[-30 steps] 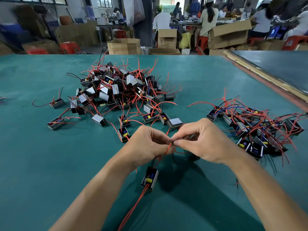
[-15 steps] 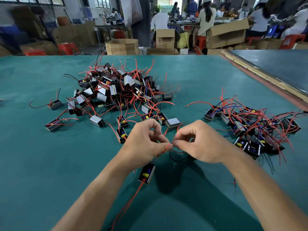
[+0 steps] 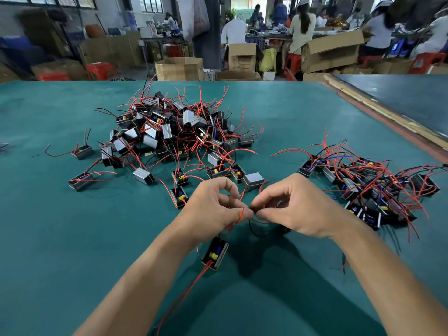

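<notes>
Head view: both hands meet at mid-frame above the tabletop [image 3: 60,238], knuckles up and fingertips facing each other. The left hand [image 3: 213,207] pinches with thumb and forefinger, the other fingers loosely curled; the right hand [image 3: 298,209] does the same from the opposite side. Between them sit the lead ends [image 3: 251,211], held tip to tip, probably for twisting together. The red lead [image 3: 241,212] rises through the left pinch, and a black lead [image 3: 254,231] loops down below the join toward the right hand. Which colour the right fingertips cover is unclear. The transformer module [image 3: 215,253] these leads run to sits below and nearer than the left hand, closer to it than to the right. Resting or dangling: cannot tell. Its long axis runs near to far, tilted slightly right at the far end, with the open face and yellow part up. Two red tail wires [image 3: 184,294] leave its near end toward the camera. The join axis runs left to right, so any twist turns about that line. The unsorted module pile [image 3: 174,127] lies far centre, and the second pile [image 3: 368,183] lies right of the right hand.
</notes>
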